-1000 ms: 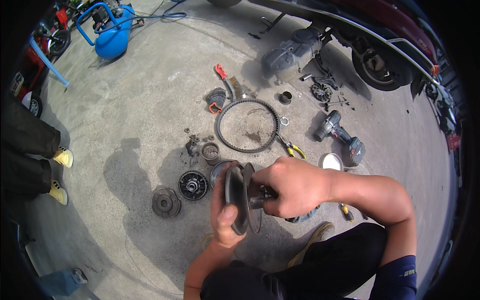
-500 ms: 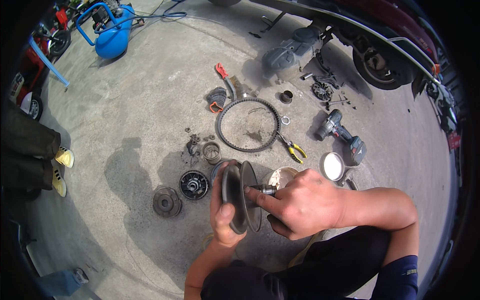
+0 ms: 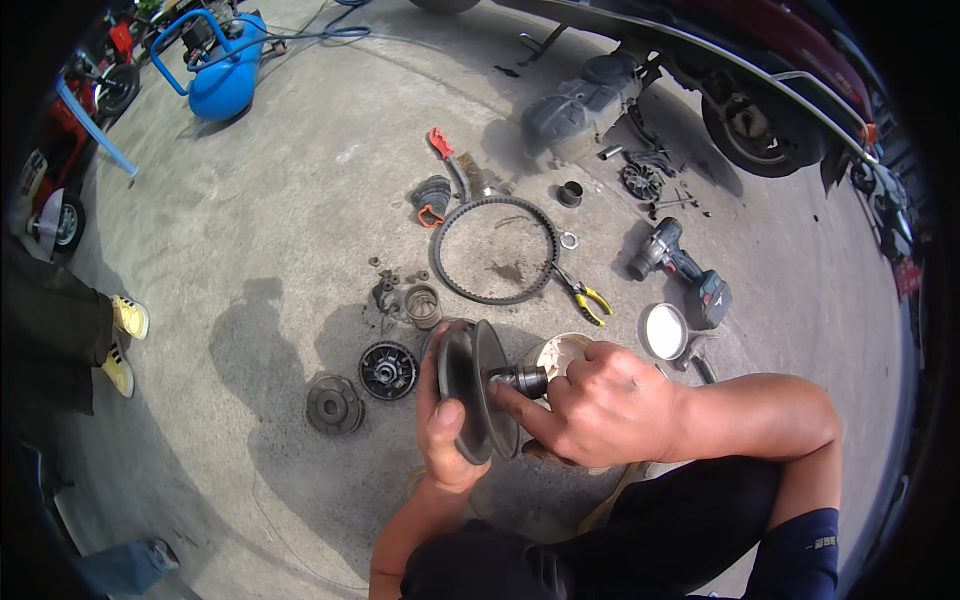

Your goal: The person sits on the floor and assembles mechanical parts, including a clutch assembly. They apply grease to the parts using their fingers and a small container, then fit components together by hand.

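Observation:
A dark metal pulley (image 3: 463, 395) with two facing discs is held on edge in my left hand (image 3: 448, 440), its thumb on the near rim and fingers behind. From the right disc a hub shaft (image 3: 522, 380) sticks out to the right. My right hand (image 3: 610, 405) is beside that hub, index finger stretched out with its tip at the disc's face near the shaft. The other fingers are bent, and I see nothing held in them. Just behind the right hand stands a tub of pale grease (image 3: 563, 352), partly covered.
Around lie a slotted round part (image 3: 388, 369), a clutch-like disc (image 3: 335, 404), a coil spring (image 3: 423, 306), a toothed belt (image 3: 440, 262), yellow-handled pliers (image 3: 592, 304), a cordless impact driver (image 3: 685, 266) and a white-lined lid (image 3: 665, 331). A person's yellow shoes (image 3: 130, 316) stand at left; a motor scooter (image 3: 770, 90) is far right.
The pulley and my left hand have shifted slightly left. More of the hub shaft shows now, as my right index finger has moved lower and nearer me beside it.

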Available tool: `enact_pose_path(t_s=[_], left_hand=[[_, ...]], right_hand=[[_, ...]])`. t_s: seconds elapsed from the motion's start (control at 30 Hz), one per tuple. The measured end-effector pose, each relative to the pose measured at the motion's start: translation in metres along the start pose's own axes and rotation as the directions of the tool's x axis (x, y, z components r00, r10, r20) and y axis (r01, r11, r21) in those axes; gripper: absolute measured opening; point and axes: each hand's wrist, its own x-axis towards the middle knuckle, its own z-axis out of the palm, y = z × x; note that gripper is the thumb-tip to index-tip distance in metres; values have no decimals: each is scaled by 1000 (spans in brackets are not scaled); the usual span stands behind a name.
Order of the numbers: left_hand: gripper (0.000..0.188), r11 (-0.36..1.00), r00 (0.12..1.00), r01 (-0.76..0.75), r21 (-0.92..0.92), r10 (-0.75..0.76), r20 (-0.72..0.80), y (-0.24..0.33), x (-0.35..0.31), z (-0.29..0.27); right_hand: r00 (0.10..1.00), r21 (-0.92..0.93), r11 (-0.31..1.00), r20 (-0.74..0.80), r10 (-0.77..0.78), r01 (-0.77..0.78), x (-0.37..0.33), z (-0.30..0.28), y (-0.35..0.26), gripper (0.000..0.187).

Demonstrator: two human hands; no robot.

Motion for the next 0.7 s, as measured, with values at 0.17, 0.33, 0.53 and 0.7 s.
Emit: enact_pose_path(t_s=[0.17, 0.33, 0.53, 0.7], left_hand=[[101, 997, 999, 28, -72, -30, -29, 3, -1, 2], [91, 972, 988, -28, -235, -8, -155, 16, 5, -11], [89, 993, 891, -90, 81, 117, -438, 25, 8, -19], [88, 983, 934, -77, -168, 11, -358, 23, 9, -17]], right_hand=[[972, 376, 900, 153, 176, -222, -4, -15, 27, 55], [788, 576, 542, 501, 357, -612, -27, 12, 84, 50], [560, 353, 741, 828, 37, -571, -56, 99, 50, 52], [379, 248, 673, 924, 51, -697, -70, 136, 38, 40]])
